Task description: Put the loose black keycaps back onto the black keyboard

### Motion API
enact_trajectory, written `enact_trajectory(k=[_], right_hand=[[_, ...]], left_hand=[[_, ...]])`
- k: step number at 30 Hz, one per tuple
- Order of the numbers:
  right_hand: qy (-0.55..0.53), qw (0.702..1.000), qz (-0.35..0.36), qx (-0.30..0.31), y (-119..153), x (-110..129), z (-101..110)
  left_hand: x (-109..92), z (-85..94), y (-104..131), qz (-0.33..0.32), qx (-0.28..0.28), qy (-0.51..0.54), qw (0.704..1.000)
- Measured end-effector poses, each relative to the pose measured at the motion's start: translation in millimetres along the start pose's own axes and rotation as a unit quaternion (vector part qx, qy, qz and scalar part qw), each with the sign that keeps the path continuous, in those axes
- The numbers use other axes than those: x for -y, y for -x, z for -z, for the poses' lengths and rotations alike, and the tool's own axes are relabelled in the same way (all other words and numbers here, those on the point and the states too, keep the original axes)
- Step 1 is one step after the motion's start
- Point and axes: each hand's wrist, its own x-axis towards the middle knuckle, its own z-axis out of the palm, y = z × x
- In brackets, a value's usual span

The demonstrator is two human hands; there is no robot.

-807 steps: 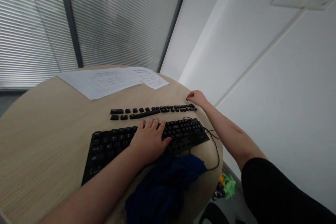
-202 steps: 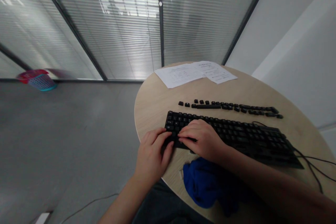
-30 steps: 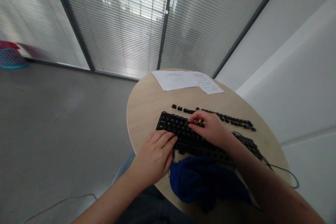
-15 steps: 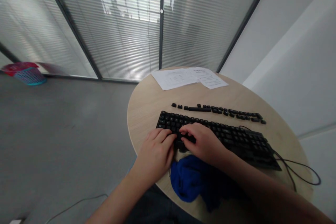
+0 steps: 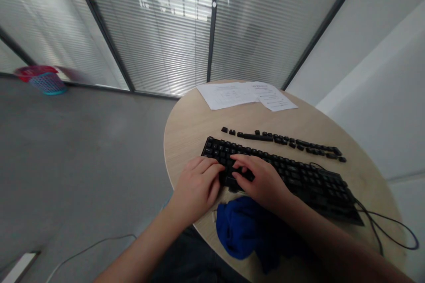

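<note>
A black keyboard [image 5: 295,172] lies at a slant on the round wooden table, with several of its key spots bare of caps. My left hand [image 5: 198,181] grips its left end, fingers bent over the keys and thumb low at the near edge. Above the left part of the keys is my right hand [image 5: 260,181], its thumb and forefinger apart and the other fingers curled; nothing shows between them. Behind the keyboard run rows of loose black keycaps [image 5: 318,147], among them a long space bar [image 5: 258,137]. A crumpled blue cloth [image 5: 237,227] sits under my right wrist.
Printed paper sheets [image 5: 229,95] lie at the table's [image 5: 186,128] far edge. The keyboard's cable [image 5: 395,221] loops at the right. A basket [image 5: 48,83] with a red liner stands on the floor by the glass partition. A thin cord [image 5: 96,242] crosses the floor at lower left.
The view has shifted a little, so the table and keyboard sit slightly further right. My right hand's thumb and forefinger have moved slightly over the keys; my left hand keeps its place at the keyboard's end.
</note>
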Motion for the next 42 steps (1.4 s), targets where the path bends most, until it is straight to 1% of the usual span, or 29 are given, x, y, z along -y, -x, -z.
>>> enact_trajectory(k=[8, 12, 17, 19, 22, 25, 30, 34, 36, 38, 40, 42], right_hand=[[0.044, 0.999, 0.024, 0.018, -1.3, 6.9, 3.7], [0.037, 0.999, 0.018, 0.016, -1.6, 6.6, 3.4], [0.035, 0.999, 0.028, 0.020, -2.0, 5.2, 7.7], [0.040, 0.999, 0.033, -0.001, -2.5, 3.4, 12.0], [0.043, 0.998, 0.027, -0.048, -4.1, -2.2, 18.0], [0.035, 0.996, 0.008, -0.083, -6.4, -9.8, 19.3], [0.018, 0.992, -0.035, -0.117, -9.8, -17.3, 20.5], [0.030, 0.986, -0.062, -0.149, -14.1, -21.1, 35.2], [0.044, 0.984, -0.082, -0.152, -19.1, -28.3, 45.2], [0.059, 0.985, -0.097, -0.134, -27.7, -41.3, 54.4], [0.086, 0.985, -0.112, -0.101, -40.3, -59.2, 61.8], [0.120, 0.980, -0.146, -0.058, -55.9, -79.2, 66.5]], left_hand=[[-1.1, 1.2, -1.1, -0.015, 0.017, -0.009, 1.000], [0.2, -0.2, 0.1, -0.042, 0.028, -0.023, 0.998], [1.5, -3.5, 0.8, -0.045, 0.042, -0.052, 0.997], [1.4, -4.0, 0.8, -0.046, 0.046, -0.066, 0.996], [1.1, -4.0, 0.2, -0.048, 0.049, -0.086, 0.994], [0.4, -3.9, -1.6, -0.051, 0.050, -0.100, 0.992], [-0.4, -5.1, -3.2, -0.052, 0.050, -0.118, 0.990], [1.2, -7.0, -0.7, -0.064, 0.028, -0.118, 0.991], [2.1, -7.8, 0.3, -0.080, 0.010, -0.113, 0.990], [2.7, -8.6, 0.7, -0.095, 0.001, -0.105, 0.990], [3.0, -9.7, 0.5, -0.101, 0.003, -0.093, 0.991], [3.1, -11.1, 0.3, -0.102, 0.008, -0.086, 0.991]])
